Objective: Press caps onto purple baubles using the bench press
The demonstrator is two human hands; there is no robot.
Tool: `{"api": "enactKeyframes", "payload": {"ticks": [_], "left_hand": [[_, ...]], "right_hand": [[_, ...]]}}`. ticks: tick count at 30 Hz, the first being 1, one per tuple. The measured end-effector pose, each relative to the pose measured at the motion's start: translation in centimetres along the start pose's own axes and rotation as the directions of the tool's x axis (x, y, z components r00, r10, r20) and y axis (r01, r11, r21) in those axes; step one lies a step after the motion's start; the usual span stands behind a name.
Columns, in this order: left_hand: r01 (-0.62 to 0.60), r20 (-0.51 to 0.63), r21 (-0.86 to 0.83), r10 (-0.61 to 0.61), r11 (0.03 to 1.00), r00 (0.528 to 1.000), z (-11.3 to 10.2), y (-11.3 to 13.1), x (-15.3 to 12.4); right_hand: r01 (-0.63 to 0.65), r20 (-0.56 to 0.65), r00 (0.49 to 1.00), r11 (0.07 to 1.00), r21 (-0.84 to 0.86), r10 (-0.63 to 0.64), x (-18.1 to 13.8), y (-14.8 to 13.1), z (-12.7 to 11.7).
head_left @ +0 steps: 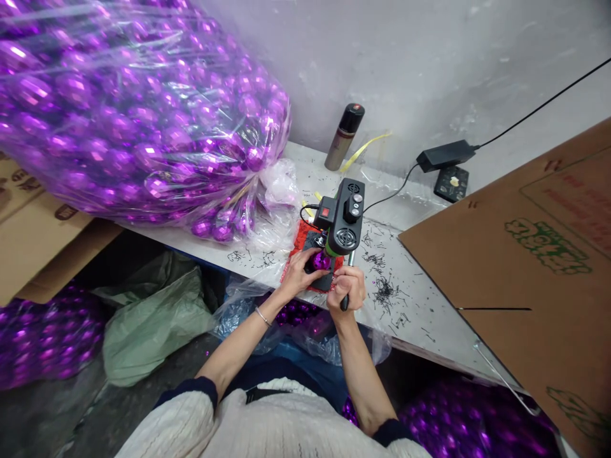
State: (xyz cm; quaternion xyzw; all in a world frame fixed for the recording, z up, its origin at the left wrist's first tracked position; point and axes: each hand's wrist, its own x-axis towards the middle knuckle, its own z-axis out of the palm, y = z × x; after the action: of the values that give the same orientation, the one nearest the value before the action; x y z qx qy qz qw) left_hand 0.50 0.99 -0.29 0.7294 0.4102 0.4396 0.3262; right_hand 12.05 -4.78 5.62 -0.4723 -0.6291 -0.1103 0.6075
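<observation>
A small black bench machine [347, 219] with round vents and a red switch stands on a red mat [301, 236] near the bench's front edge. My left hand [301, 272] is closed round a shiny purple ball [321, 261], held under the front of the machine's head. The ball's underside is hidden. My right hand [347, 287] wraps round the black-ended lever [344, 303] at the machine's right side; its metal rod [352, 258] shows above my fist.
A big clear bag of purple balls [157, 121] lies at the left. Behind the machine stand a spray can [344, 137] and a power adapter [446, 156]. A cardboard box [529, 254] borders the right. Black bits [384, 291] litter the bench. Below sits an open bag of balls [298, 313].
</observation>
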Motion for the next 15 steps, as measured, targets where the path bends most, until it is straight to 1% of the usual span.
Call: {"api": "enactKeyframes", "payload": {"ticks": [5,10,12,15], "left_hand": [[0.005,0.008,0.002,-0.005,1.0,1.0,-0.1,0.1,0.0],[-0.004,-0.004,0.0,0.004,1.0,1.0,0.2,-0.4,0.1],[-0.005,-0.007,0.003,0.005,1.0,1.0,0.4,-0.5,0.3],[-0.018,-0.035,0.006,0.018,1.0,0.999,0.3,-0.2,0.2]], "right_hand": [[0.008,0.001,1.0,1.0,-0.009,-0.008,-0.2,0.3,0.1],[0.133,-0.006,0.991,0.99,-0.039,-0.133,0.2,0.4,0.4],[0.102,-0.025,0.994,0.994,-0.035,-0.103,0.9,-0.1,0.3],[-0.033,-0.038,0.999,0.999,0.005,0.033,2.7,-1.4,-0.4]]}}
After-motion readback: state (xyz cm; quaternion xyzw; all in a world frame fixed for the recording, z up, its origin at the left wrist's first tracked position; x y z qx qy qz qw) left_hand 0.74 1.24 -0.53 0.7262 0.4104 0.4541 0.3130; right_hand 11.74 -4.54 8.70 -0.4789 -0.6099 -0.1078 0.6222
